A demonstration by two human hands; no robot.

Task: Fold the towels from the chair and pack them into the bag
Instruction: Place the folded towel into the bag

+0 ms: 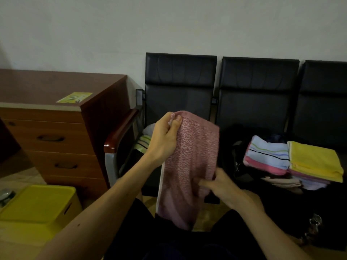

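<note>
- Pink towel (189, 166) hangs lengthwise above the person's lap, in front of the black chair row (180, 72)
- Left hand (165, 136) pinches the top corner between thumb and curled fingers; right hand (219, 184) grips the lower right edge, fingers wrapped round the cloth
- Step in hand, as judged: raise the lower end to meet the top, match the edges and the white border (161, 184), keep the cloth taut, then smooth it before letting go
- Folded towels (315, 162) lie stacked on the seats to the right, on or beside the black bag (232, 158); its opening is too dark to make out
- Unfolded towels (145, 141) lie on the left seat, partly hidden by the left hand
</note>
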